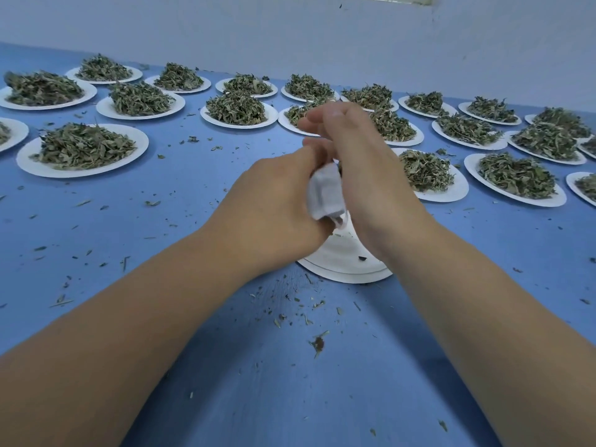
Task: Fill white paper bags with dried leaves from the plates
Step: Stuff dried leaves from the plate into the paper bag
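Blue tabletop (193, 195) against a pale, bare wall (290, 33). Rows of white paper plates (29, 162) run along the far edge from the left edge to the right, each heaped with dried leaves (84, 145). Leaf crumbs (317, 343) lie scattered toward the near edge.

Task item: one small white paper bag (324, 191), held in the air over the middle of the tabletop. It is directly above a stack of empty plates (342, 269) that carries only a few flecks.

Left-hand grip (277, 201): fingers curled round the bag's body, holding it from the left.
Right-hand grip (364, 169): against the bag's right side and its top, fingertips raised and blurred. Cannot tell whether it pinches the bag's mouth, holds leaves, or just presses.

Bag contents are not visible, as the mouth is hidden behind the hands.

Handling, as a judgement:
- The bag looks thin, light and soft, already creased, so it would crush or tear under a hard squeeze.
- Best held round the body below the mouth, with the rim left free to open.
- The leaves look dry, brittle and almost weightless, and they shed readily, as the crumbs suggest. Take them in loose pinches over a plate.

Markings: no brand, label or writing readable on the bag, plates or wall.
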Motion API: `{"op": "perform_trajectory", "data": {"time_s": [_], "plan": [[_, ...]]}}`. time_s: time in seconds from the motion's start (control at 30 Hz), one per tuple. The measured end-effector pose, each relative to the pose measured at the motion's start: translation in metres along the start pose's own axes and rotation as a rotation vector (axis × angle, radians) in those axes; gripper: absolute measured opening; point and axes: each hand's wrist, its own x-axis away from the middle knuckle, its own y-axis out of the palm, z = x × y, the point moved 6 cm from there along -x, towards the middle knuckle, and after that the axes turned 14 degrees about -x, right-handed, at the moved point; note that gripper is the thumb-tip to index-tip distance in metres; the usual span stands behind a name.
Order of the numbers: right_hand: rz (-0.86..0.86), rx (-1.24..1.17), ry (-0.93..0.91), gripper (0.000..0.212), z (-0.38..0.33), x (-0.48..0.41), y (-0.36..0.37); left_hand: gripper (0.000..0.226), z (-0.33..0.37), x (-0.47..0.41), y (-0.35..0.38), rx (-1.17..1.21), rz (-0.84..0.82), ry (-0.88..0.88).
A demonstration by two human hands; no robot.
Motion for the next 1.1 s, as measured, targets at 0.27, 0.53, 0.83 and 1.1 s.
{"op": "perform_trajectory", "data": {"time_s": [0.27,0.53,0.83,1.1], "plan": [[0.153,-0.094,-0.029,0.041,-0.006,-0.004,-0.001,0.043,0.009,0.001,0.0,-0.328,0.034,0.169],[0.101,-0.268,-0.15,0.036,-0.02,0.0,-0.001,0.024,0.01,-0.001,-0.002,-0.405,0.065,0.173],[0.057,-0.583,-0.175,0.025,-0.02,-0.001,-0.012,0.029,-0.002,0.001,-0.004,-0.206,0.082,0.074],[-0.134,-0.122,-0.134,0.033,-0.007,-0.011,-0.016,0.033,-0.037,-0.005,-0.02,0.092,0.195,-0.163]]}}
